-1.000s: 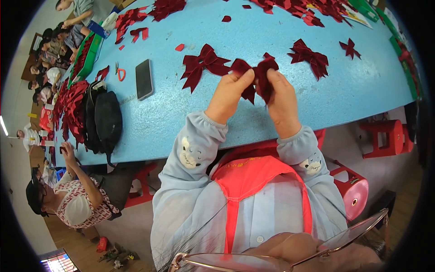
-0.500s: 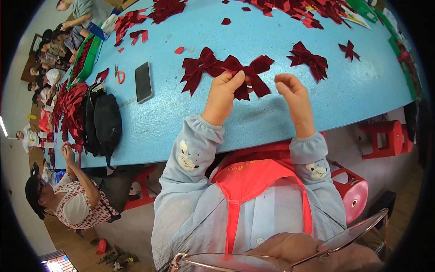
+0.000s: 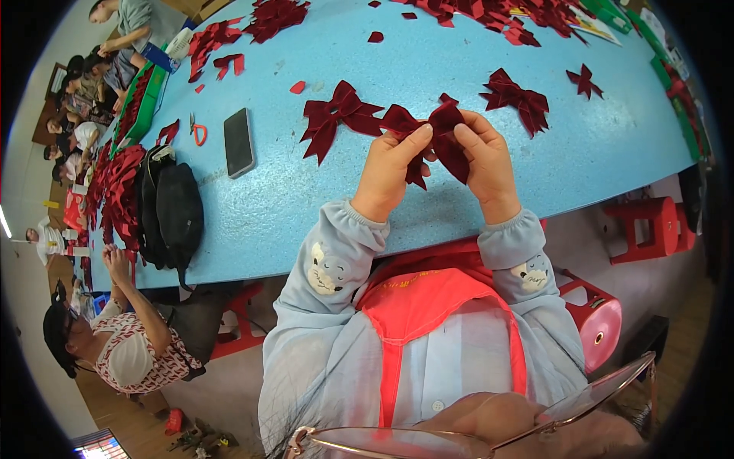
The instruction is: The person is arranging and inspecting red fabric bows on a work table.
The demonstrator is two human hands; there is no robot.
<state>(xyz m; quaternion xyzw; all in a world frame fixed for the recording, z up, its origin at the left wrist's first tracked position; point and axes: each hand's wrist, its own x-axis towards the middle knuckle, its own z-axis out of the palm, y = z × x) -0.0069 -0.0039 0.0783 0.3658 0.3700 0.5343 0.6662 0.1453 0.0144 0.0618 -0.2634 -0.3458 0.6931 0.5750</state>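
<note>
Pinching dark red ribbon bow between both hands

Dark red bow, light blue table, black phone.

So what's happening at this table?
A person seated at a blue table holds a dark red ribbon bow in both hands, left hand and right hand pinching it above the tabletop. Finished bows lie beside it, with a phone and a black bag to the left.
</note>
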